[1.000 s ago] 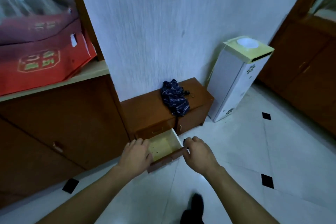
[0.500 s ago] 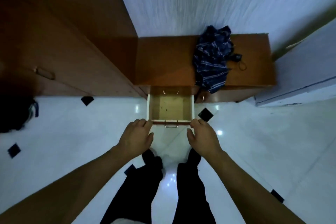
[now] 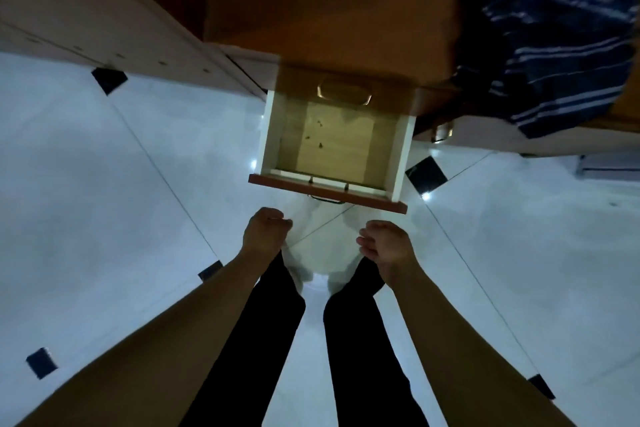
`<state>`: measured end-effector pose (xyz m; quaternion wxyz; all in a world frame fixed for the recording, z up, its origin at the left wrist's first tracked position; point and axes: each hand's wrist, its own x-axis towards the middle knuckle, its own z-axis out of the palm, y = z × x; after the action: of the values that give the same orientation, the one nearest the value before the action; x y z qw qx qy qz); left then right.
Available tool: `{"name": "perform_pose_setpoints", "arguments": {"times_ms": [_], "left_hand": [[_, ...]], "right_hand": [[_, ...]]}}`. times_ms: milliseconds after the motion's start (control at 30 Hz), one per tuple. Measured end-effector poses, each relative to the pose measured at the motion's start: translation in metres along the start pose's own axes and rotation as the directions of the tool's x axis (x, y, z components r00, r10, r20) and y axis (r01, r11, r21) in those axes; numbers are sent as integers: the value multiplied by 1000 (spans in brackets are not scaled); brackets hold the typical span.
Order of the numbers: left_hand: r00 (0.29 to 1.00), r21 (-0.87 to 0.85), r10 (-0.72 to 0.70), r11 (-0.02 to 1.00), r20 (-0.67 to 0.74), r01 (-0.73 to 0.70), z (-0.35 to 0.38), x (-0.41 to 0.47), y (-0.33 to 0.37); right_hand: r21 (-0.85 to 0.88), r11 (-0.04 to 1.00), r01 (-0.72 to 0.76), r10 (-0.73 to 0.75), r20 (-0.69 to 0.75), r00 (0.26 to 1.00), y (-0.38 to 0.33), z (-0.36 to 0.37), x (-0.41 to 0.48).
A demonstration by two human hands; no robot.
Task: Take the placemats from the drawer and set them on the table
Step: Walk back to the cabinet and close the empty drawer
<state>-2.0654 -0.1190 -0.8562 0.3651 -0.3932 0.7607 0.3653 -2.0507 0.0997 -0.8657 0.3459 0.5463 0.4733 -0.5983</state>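
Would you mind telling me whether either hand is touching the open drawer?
No, the left hand and right hand are both short of the drawer front, with white floor showing between.

place: home | cues: low wooden cabinet (image 3: 329, 3) with drawer (image 3: 332, 135), white tiled floor (image 3: 104, 201), striped cloth (image 3: 561, 28) on cabinet

My two arms, bare from left hand (image 3: 266, 234) and right hand (image 3: 384, 243) up along both forearms. My two legs, clad in plain black full-length trousers (image 3: 273, 333), the cloth uniformly dark.
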Motion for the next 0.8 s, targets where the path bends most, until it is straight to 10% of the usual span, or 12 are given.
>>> {"name": "perform_pose_setpoints", "arguments": {"times_ms": [267,800], "left_hand": [[985,-658,-88,734,151,166,44,83,-18],[992,-440,92,897,86,-45,33,127,65]], "right_hand": [[295,949,-106,71,124,990,23,26,85],[280,960,-9,-3,43,999,-67,45,115]]}}
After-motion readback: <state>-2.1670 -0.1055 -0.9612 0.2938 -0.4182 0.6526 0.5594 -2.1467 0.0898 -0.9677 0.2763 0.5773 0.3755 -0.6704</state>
